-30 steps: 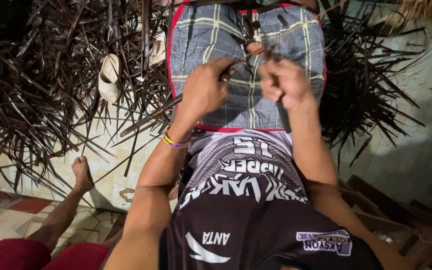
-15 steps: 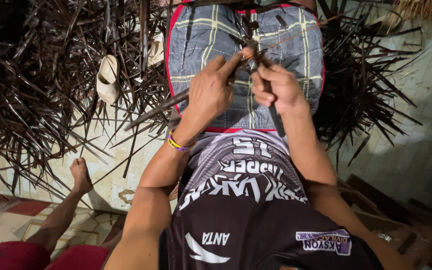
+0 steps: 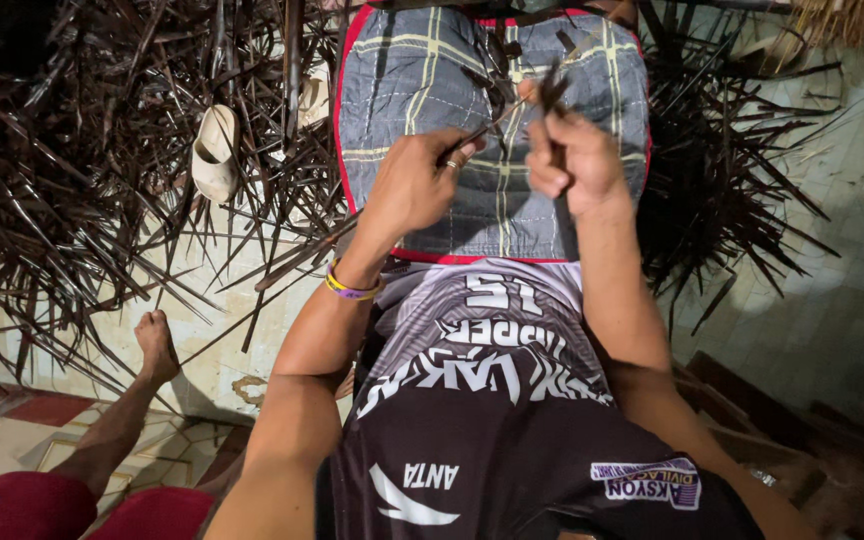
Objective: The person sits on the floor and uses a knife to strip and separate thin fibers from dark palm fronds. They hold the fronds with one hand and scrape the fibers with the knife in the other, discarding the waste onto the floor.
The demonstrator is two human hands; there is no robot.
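My left hand [image 3: 412, 185] is closed on a long thin dry leaf rib [image 3: 297, 262], which runs from the lower left up through its fingers. My right hand [image 3: 567, 165] is a fist around a small dark knife-like tool [image 3: 552, 88], whose tip sticks up next to the rib's upper end. Both hands are over a grey checked cloth with a red edge [image 3: 402, 90] that covers my lap. A yellow and purple band [image 3: 350, 290] circles my left wrist. Dark shavings [image 3: 497, 70] lie on the cloth.
Heaps of dry brown leaf strips [image 3: 72, 170] cover the tiled floor on the left, and more [image 3: 722, 170] lie on the right. A pale sandal [image 3: 214, 150] lies among them. Another person's bare foot [image 3: 157, 345] and red shorts [image 3: 22, 505] are at the lower left.
Both hands have moved a little farther from my body over the cloth. The right hand has lifted the tool to the rib's upper end, and the left hand has slid along the rib.
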